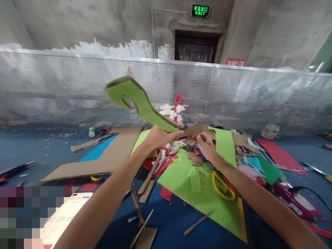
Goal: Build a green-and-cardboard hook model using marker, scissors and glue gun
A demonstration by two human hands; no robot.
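Note:
My left hand (158,136) is closed on the lower end of a long curved cardboard shape faced with green paper (137,100), holding it up so its hooked top points to the upper left. My right hand (206,144) is just right of it, fingers curled and pinching at the brown cardboard end (197,130) near the grip. Under both hands lies a big green paper sheet (204,193) strewn with green, red and white scraps.
A large angled brown cardboard piece (109,157) lies at left over blue paper. Yellow-handled scissors (222,186) rest on the green sheet. A purple glue gun (293,200) lies at right, a phone (64,216) at lower left. A perforated metal fence (233,93) stands behind.

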